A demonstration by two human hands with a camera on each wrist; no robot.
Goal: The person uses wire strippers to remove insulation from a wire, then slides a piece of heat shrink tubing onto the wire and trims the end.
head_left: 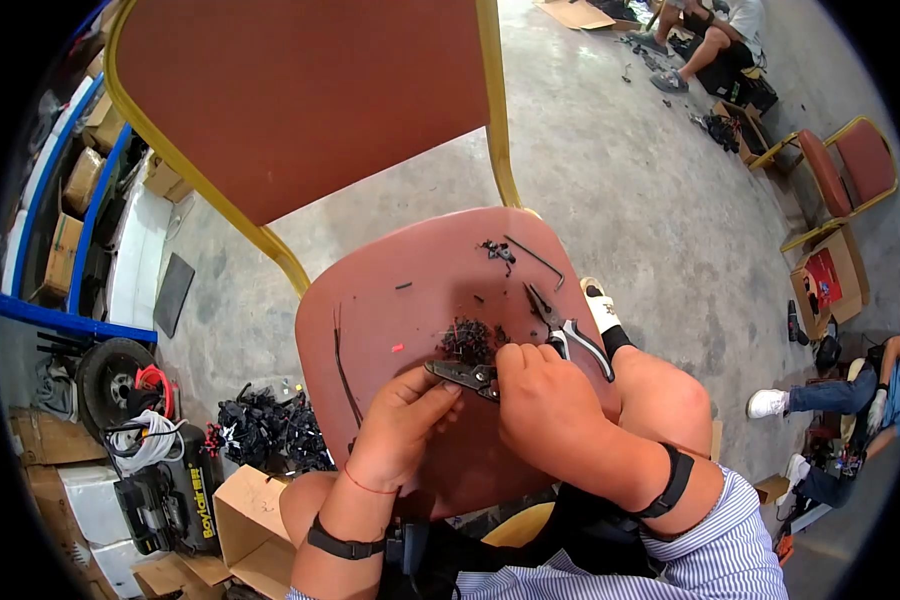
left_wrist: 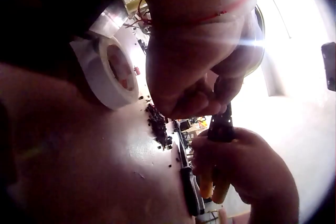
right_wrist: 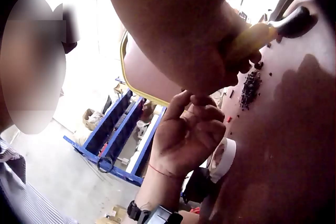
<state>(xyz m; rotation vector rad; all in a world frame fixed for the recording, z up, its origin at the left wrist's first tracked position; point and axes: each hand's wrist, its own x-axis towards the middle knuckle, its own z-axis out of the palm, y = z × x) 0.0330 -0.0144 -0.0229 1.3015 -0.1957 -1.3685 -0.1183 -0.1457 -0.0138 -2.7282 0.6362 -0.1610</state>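
Note:
Over the red chair seat (head_left: 360, 285), my right hand (head_left: 545, 395) grips dark-headed wire strippers (head_left: 462, 376); their yellow handles (left_wrist: 207, 182) show in the left wrist view. My left hand (head_left: 405, 415) has its thumb and fingertips curled at the strippers' tip. Whatever small piece may sit between those fingertips is hidden. Just beyond the tool lies a pile of small black bits (head_left: 463, 340). Needle-nose pliers (head_left: 570, 335) with black and grey handles rest to the right of the pile. A roll of white tape (left_wrist: 113, 77) stands near my left wrist.
A hex key (head_left: 535, 258) and a small black clump (head_left: 498, 253) lie farther back on the seat. Thin black strands (head_left: 342, 365) and a red scrap (head_left: 398, 348) are left. An open cardboard box (head_left: 250, 510) and a black heap (head_left: 275, 425) stand on the floor.

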